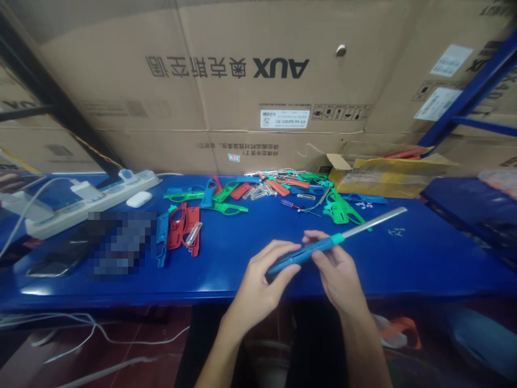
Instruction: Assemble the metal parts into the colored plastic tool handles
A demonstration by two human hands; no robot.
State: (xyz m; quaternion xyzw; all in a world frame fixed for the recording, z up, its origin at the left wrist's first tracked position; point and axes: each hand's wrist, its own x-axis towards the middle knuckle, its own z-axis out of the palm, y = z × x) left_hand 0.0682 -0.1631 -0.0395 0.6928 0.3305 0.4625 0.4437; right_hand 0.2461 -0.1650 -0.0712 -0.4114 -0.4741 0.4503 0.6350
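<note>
A blue long-nosed lighter [297,257] with a teal collar and a silver metal tube is held above the front of the table, its tube pointing up and to the right. My left hand [260,277] grips the rear of the blue body between thumb and fingers. Around the front of the body, near the collar, my right hand [337,269] is closed with thumb and fingertips. A dark seam shows along the body between my hands. Beyond the tube lie green lighter shells [341,207] and a small screwdriver-like tool with a purple handle [288,204].
Red shell halves [176,226] and a mixed pile of coloured casings, clear tubes and metal rods [266,186] lie on the blue table [226,248]. A white power strip [100,196] and phones [60,253] are at left. A yellow-taped box [383,175] stands back right, before large cardboard.
</note>
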